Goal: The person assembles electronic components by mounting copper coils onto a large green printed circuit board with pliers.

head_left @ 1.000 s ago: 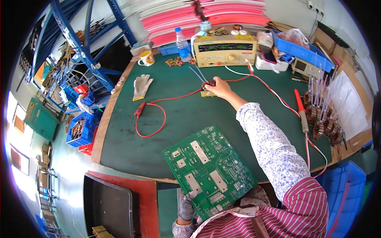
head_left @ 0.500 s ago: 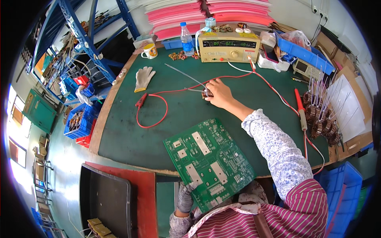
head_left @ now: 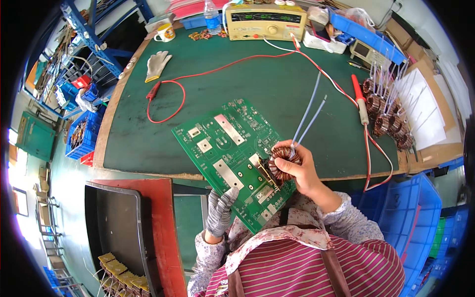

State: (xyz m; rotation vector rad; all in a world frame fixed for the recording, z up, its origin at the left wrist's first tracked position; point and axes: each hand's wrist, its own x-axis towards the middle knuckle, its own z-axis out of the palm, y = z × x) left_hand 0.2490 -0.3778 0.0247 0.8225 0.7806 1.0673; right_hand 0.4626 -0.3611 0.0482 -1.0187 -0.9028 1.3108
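My left hand, in a grey glove, grips the lower left edge of a green circuit board tilted over the table's front edge. Bare fingers of my right hand are closed around a copper-wound ring coil just over the board's right part. Two long sleeved leads stick up from the coil. At its lower side shows a thin yellowish plate, whose contact with the board I cannot make out. Bare metal pads lie on the board's face.
Behind stands a bench power supply with a red clip lead and a red probe. Several similar coils crowd the right side. A white glove and mug lie left. Below left is a black tray.
My right hand has come back from the far middle of the table with the coil, bringing it over the board. The board has shifted up and left in view.
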